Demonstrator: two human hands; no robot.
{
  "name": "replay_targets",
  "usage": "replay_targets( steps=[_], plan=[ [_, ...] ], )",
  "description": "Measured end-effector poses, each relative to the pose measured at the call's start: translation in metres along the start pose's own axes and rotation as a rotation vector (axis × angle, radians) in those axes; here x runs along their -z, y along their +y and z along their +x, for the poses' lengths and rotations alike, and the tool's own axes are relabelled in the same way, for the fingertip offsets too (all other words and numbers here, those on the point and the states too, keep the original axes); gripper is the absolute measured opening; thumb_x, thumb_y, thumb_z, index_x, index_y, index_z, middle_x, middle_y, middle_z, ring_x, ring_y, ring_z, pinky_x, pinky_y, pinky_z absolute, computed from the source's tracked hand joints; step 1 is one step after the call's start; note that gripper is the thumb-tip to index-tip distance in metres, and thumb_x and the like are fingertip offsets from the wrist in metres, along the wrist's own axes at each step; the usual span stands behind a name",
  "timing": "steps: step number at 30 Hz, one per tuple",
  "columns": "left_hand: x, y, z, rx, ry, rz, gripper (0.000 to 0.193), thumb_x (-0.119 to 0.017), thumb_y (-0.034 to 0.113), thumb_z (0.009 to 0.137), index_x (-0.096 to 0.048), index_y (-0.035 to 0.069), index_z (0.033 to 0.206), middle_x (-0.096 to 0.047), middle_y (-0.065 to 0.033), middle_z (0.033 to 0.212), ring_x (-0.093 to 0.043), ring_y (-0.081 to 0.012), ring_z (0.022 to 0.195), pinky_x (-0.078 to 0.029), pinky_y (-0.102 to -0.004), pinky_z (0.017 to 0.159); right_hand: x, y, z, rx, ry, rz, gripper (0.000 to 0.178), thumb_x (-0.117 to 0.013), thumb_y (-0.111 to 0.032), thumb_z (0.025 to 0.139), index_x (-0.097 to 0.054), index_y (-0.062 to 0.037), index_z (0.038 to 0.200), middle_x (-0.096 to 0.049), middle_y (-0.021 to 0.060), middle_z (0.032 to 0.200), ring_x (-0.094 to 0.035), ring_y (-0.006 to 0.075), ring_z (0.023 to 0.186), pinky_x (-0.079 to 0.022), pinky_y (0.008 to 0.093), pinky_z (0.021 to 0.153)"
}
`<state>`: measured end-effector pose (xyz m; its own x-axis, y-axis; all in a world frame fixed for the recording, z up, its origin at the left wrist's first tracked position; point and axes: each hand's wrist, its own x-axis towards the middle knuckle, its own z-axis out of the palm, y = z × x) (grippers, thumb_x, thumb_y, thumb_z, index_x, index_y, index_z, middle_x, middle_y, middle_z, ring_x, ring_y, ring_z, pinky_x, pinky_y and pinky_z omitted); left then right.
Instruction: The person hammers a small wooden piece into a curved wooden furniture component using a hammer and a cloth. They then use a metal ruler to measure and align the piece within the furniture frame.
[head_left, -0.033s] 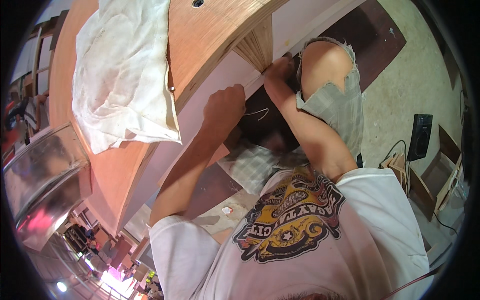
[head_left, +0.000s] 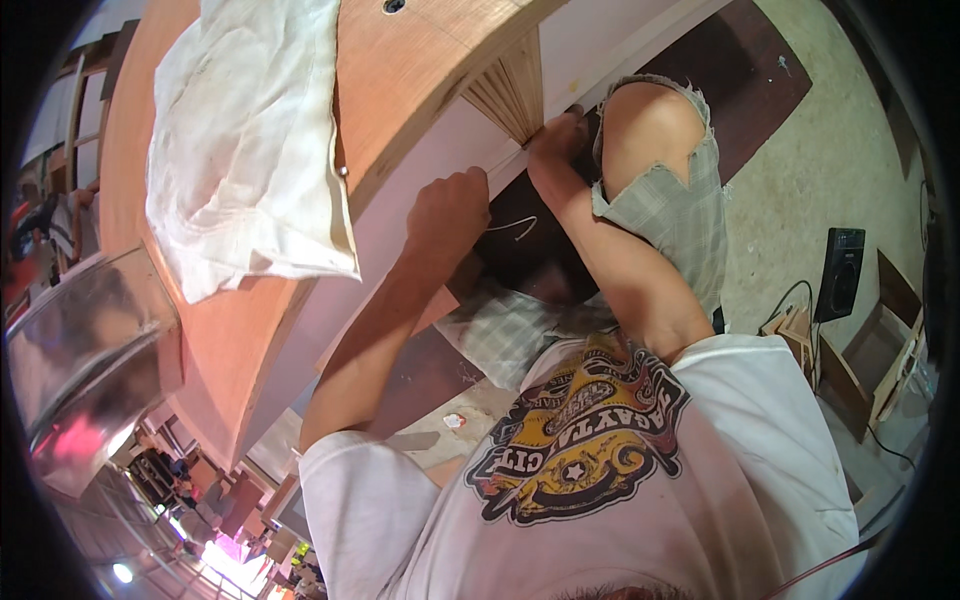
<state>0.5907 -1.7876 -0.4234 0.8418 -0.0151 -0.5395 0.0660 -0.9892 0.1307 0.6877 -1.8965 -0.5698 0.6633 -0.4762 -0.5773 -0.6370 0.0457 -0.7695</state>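
Note:
My left hand point(head_left: 449, 212) is closed in a fist against the pale lower face of a curved wooden piece point(head_left: 425, 60). A thin white strand point(head_left: 518, 226) comes out beside its fingers and curls at the loose end; the fist seems to hold it. Farther right, my right hand point(head_left: 560, 138) is bent at the lower edge of that pale face, just below a ribbed wooden insert point(head_left: 512, 98). Its fingers look curled, but their tips and anything between them are hidden.
A white cloth point(head_left: 245, 150) is draped over the board's top, left of my hands. My bent knee point(head_left: 655, 125) is close beside my right hand. On the floor to the right stand a black speaker-like box point(head_left: 841, 272) and a wooden frame point(head_left: 880, 345). Clear plastic sheeting point(head_left: 95, 340) hangs at the far left.
The curved wooden piece and its cloth have shifted very slightly upward in the picture. Both hands stay almost where they were.

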Motion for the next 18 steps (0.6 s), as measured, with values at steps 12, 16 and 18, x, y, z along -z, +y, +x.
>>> replay_targets(
  steps=[12,16,18],
  plan=[
    [0.055,0.038,0.007,0.021,-0.002,0.097,0.019,-0.060,0.009,0.089,-0.074,0.003,0.100,-0.073,-0.0216,0.104,-0.072,-0.0416,0.100,-0.058,-0.0517,0.086,-0.036,0.026,0.031,0.029,0.099,0.142,0.053,-0.034,-0.037,0.109,-0.052,0.0063,0.132,-0.059,0.0318,0.132,-0.059,0.0451,0.119,-0.045,0.0515,0.102],
    [0.049,0.026,0.009,-0.004,-0.005,0.115,0.018,-0.059,0.010,0.089,-0.074,0.003,0.096,-0.072,-0.0214,0.100,-0.072,-0.0416,0.099,-0.058,-0.0518,0.085,-0.026,0.008,0.003,-0.067,0.100,0.284,0.054,-0.040,-0.039,0.110,-0.046,0.0077,0.137,-0.058,0.0319,0.135,-0.060,0.0457,0.120,-0.049,0.0481,0.104],
    [0.046,0.022,0.004,-0.048,-0.008,0.138,0.018,-0.058,0.010,0.090,-0.074,0.004,0.094,-0.072,-0.0215,0.097,-0.072,-0.0413,0.097,-0.058,-0.0520,0.083,-0.014,-0.007,-0.010,-0.163,0.066,0.344,0.058,-0.037,-0.042,0.110,-0.041,0.0055,0.142,-0.054,0.0304,0.141,-0.058,0.0440,0.123,-0.049,0.0477,0.106]
  ],
)
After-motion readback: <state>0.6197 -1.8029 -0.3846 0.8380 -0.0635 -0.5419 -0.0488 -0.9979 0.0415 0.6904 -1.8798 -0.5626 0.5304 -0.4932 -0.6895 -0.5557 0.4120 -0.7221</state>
